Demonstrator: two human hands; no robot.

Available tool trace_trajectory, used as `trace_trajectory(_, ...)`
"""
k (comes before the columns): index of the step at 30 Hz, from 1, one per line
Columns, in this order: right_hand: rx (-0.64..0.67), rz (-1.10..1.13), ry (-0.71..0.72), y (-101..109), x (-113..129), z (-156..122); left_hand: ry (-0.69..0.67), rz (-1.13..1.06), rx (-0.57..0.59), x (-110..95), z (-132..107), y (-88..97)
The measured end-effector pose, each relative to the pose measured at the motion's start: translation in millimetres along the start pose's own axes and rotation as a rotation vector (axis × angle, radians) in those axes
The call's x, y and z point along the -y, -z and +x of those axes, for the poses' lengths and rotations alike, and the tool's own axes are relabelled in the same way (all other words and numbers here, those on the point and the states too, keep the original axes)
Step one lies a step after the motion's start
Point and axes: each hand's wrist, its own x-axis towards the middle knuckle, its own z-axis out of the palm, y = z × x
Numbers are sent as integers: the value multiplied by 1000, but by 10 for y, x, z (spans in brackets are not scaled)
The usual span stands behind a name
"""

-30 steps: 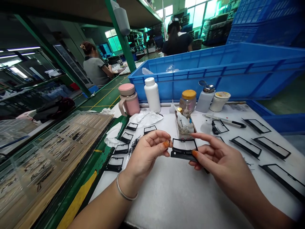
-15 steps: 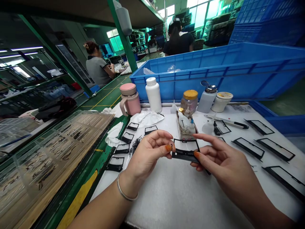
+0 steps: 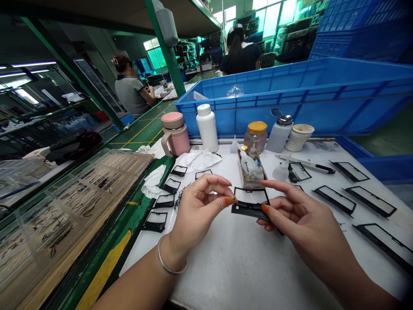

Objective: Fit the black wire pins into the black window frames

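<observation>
My right hand (image 3: 292,213) grips a small black plastic frame (image 3: 247,208) by its right end, thumb on the near face and the index finger stretched out above. The frame has an open window and a thicker slotted lower bar. At its left end my left hand (image 3: 201,206) is pinched, thumb and fingertip together, close to the bar; whatever sits between them is too small to make out. Left of my left hand lies a pile of thin black pieces (image 3: 179,197), partly hidden by it. Similar black frames (image 3: 155,221) lie along the table's left side.
More black frames (image 3: 369,202) and tweezers (image 3: 318,167) lie at the right. Behind my hands stands a small box of bottles (image 3: 253,170). Farther back are a pink mug (image 3: 176,135), a white bottle (image 3: 208,129) and a large blue crate (image 3: 258,112). A compartment tray (image 3: 74,193) flanks the left.
My left fingertips have moved slightly to the right and down onto the frame's left end. A small dark piece seen at them before no longer shows clearly. My right hand stays on the frame.
</observation>
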Motion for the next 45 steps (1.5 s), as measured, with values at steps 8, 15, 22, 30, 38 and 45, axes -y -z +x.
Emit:
trace_trajectory(8, 1, -54, 45, 32, -51, 17, -343, 386, -38, 54, -85, 4)
trace_trajectory(15, 13, -38, 52, 29, -76, 28, -405, 456, -31, 56, -92, 19)
trace_trajectory(22, -11, -30, 24, 2, -18, 2, -428, 487, -31, 65, -93, 20)
trace_trajectory(30, 34, -50, 60, 36, -66, 35, -425, 477, -18, 59, -99, 15)
trace_trajectory(38, -7, -21, 15, 0, -5, -6, -366, 452, -11, 42, -86, 7)
trace_trajectory(45, 17, -13, 49, 8, -45, 19, -400, 475, -1, 60, -98, 16)
